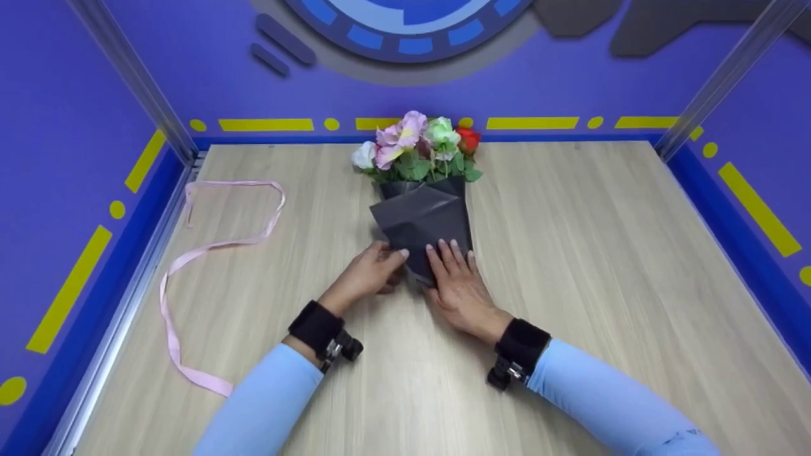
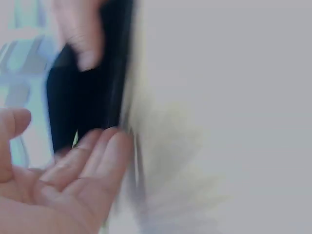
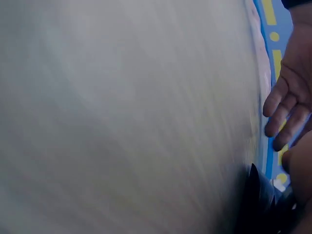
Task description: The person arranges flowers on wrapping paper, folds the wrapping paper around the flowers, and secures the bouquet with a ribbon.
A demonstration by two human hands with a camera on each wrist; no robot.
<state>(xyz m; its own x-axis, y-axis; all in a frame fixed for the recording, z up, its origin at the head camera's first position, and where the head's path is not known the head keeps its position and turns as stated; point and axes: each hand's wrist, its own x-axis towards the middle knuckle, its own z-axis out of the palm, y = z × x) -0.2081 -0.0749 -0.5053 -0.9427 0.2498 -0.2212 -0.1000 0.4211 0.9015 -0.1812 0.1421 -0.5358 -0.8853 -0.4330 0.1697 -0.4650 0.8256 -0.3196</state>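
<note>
A bouquet of flowers (image 1: 412,140) in pink, white, green and red lies wrapped in black paper (image 1: 421,218) on the table, blooms toward the back wall. My right hand (image 1: 461,294) rests flat on the lower right of the wrap, fingers spread and straight. At the wrap's lower left edge is my left hand (image 1: 374,269). In the left wrist view, the left fingers (image 2: 105,161) reach loosely extended to the paper's edge, with the thumb held apart. The right wrist view shows the left palm and a dark corner of the paper (image 3: 258,195).
A long pink ribbon (image 1: 166,304) curves across the left side of the wooden table (image 1: 602,266), one end beside the left sleeve (image 1: 263,399). Blue-purple walls (image 1: 209,63) with metal corner posts (image 1: 130,69) enclose the back and both sides.
</note>
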